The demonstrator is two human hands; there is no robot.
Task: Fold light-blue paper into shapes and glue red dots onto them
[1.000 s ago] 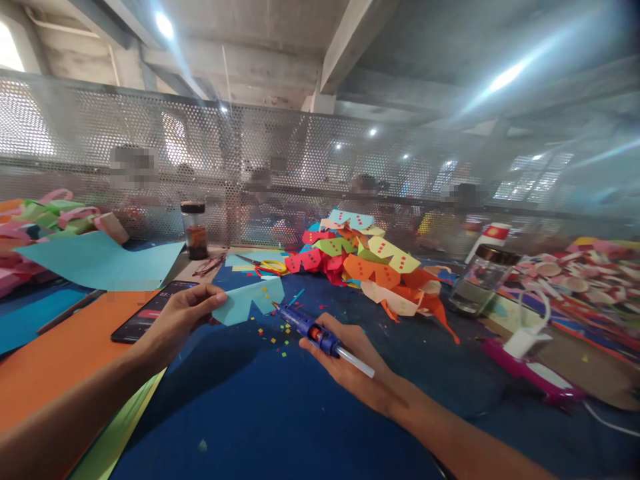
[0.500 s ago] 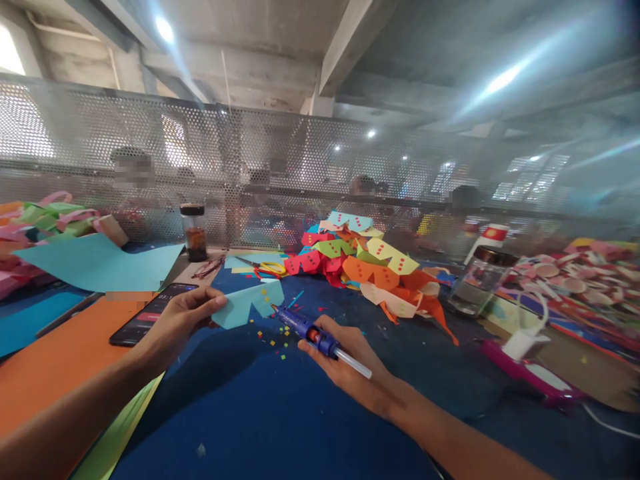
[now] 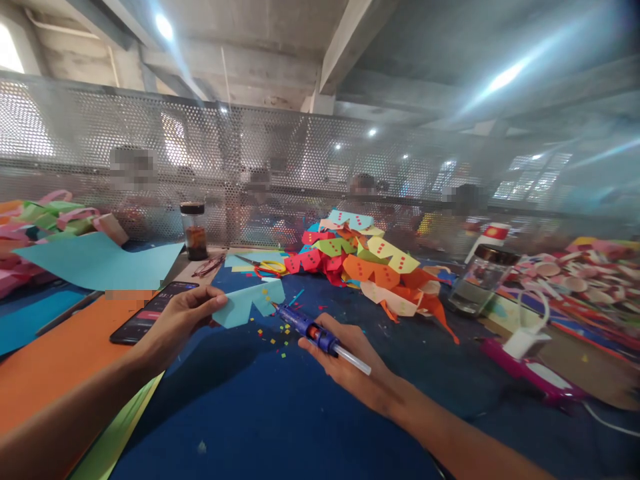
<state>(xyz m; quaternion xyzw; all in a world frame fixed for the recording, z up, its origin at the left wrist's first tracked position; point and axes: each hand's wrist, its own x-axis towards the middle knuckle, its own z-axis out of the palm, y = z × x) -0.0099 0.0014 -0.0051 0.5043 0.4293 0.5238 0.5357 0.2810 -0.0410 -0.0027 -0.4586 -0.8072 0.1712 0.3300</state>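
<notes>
My left hand (image 3: pixel 197 308) pinches the left end of a light blue paper cutout (image 3: pixel 245 305), which has a notch in its lower edge and small yellowish squares near its right end. In my right hand (image 3: pixel 345 347) is a blue glue gun (image 3: pixel 307 327) with a clear glue stick (image 3: pixel 354 360) poking out of its back. The nozzle points at the cutout's right end; whether it touches the paper I cannot tell. Tiny coloured paper squares (image 3: pixel 285 329) lie scattered on the dark blue tabletop (image 3: pixel 240 413) below.
Beyond my hands are a heap of coloured cutouts (image 3: pixel 370 257) and yellow-red scissors (image 3: pixel 267 267). Leftward lie a phone (image 3: pixel 150 317), orange paper (image 3: pixel 65 360) and a dark-lidded jar (image 3: pixel 194 233). A glass jar (image 3: pixel 477 283) and magenta power strip (image 3: pixel 535 373) are rightward. Behind stands a perforated screen (image 3: pixel 280 153).
Almost nothing differs. Both hands, the cutout and the glue gun keep nearly the same places, with only a tiny shift of the view.
</notes>
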